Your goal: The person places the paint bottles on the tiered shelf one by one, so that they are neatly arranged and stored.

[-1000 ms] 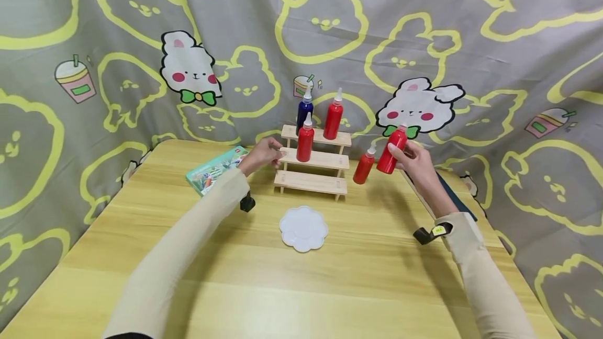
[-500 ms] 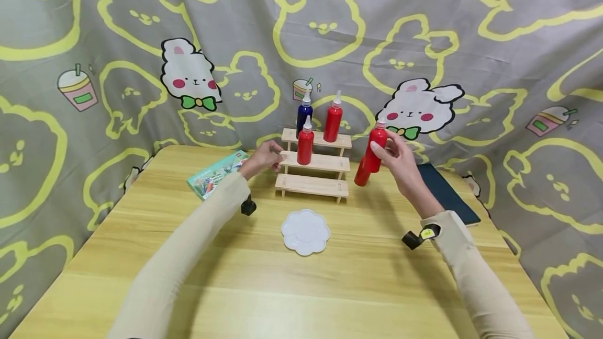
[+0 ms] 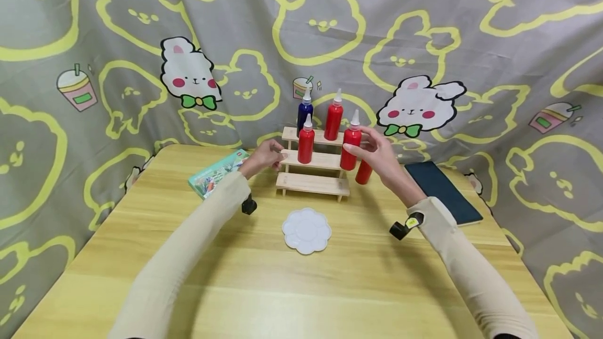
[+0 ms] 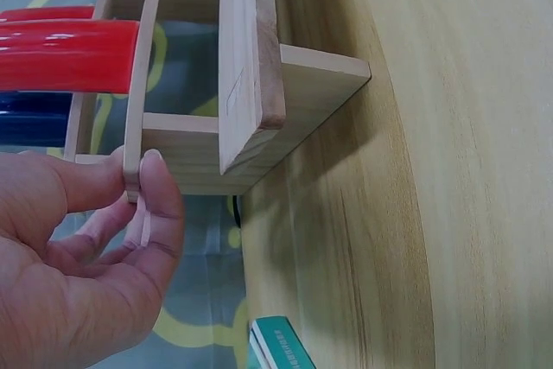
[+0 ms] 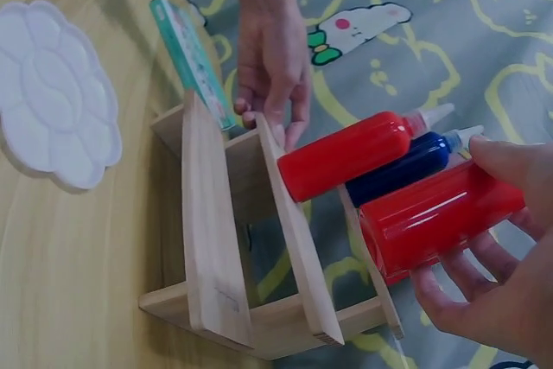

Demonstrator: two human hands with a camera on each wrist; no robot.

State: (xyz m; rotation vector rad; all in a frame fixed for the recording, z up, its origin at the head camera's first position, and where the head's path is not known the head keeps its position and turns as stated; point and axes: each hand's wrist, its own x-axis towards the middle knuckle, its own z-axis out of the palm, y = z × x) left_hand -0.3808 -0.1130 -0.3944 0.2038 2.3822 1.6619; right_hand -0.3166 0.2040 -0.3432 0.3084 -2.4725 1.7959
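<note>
A three-step wooden rack (image 3: 313,183) stands on the table. My left hand (image 3: 264,158) pinches the left end of its middle step between thumb and fingers, as the left wrist view shows. In my right hand (image 3: 380,160) I grip a red squeeze bottle (image 3: 349,151) with a pointed white cap, upright over the right end of that step. Whether its base touches the wood I cannot tell. Another red bottle (image 3: 305,146) stands on the middle step. On the top step are a dark blue bottle (image 3: 304,115) and a red bottle (image 3: 333,121). One more red bottle (image 3: 364,172), partly hidden, is behind my right hand.
In front of the rack lies a white flower-shaped palette (image 3: 306,230). A green box (image 3: 214,172) is at the left beside my forearm. At the right lies a dark flat rectangular item (image 3: 443,192). A patterned curtain (image 3: 254,25) hangs behind the table.
My right hand has carried the red bottle leftward, from right of the rack to over the middle step's right end, and it is straighter now. My left hand has kept its place.
</note>
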